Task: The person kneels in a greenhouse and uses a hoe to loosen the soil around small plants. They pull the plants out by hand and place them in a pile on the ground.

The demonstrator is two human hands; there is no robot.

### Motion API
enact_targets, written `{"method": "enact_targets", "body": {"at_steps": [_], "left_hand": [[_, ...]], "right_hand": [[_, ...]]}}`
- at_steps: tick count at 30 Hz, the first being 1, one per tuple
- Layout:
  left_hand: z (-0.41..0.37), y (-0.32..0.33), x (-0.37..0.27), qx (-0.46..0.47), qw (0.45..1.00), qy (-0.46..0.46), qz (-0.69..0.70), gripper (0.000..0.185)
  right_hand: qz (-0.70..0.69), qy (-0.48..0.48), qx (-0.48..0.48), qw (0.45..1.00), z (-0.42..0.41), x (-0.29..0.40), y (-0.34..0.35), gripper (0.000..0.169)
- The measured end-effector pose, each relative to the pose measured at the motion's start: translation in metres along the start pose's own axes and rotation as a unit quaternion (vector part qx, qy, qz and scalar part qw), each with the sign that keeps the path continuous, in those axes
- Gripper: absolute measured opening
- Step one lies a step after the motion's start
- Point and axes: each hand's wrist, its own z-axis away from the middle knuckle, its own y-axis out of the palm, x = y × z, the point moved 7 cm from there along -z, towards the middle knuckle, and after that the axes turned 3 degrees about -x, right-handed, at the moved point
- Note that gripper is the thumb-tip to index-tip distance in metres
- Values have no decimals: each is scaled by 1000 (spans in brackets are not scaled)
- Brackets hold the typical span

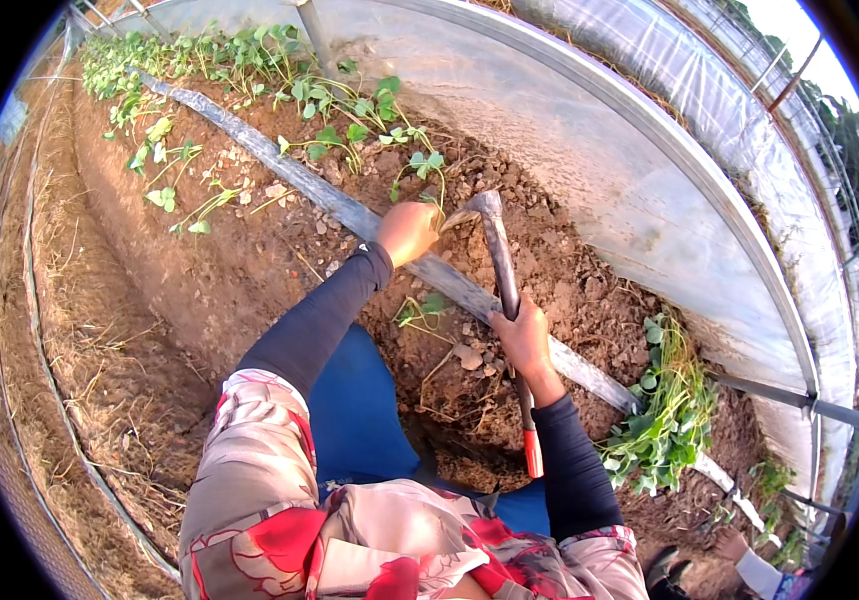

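My right hand (525, 337) grips the handle of a small hand hoe (501, 255), its metal head up at the far end and a red grip at the lower end. Just left of the hoe's head, my left hand (408, 231) is closed at the base of a leafy green plant (429, 163), its fingers partly hidden. A flat grey drip hose (467, 289) runs diagonally across the brown soil under my left wrist and behind the hoe. Between my arms a small seedling (423, 311) lies on the soil.
A pile of cut leafy plants (662, 420) lies at right across the hose. More plants (249, 64) grow along the upper left. Clear plastic sheeting (624, 202) on a metal frame borders the bed. Another person's hand (732, 544) and shoes show at the lower right.
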Motion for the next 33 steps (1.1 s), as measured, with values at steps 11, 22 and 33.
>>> {"method": "enact_targets", "body": {"at_steps": [11,22,33], "left_hand": [[5,4,0,-17,998,-32,-52,18],[-4,22,10,100,988,-89,-72,4],[-2,39,37,121,982,-133,-56,4]], "right_hand": [[16,-33,-51,998,27,16,-56,26],[31,-104,-39,993,3,20,-32,35],[-12,-93,-35,995,-4,2,-39,38]]}}
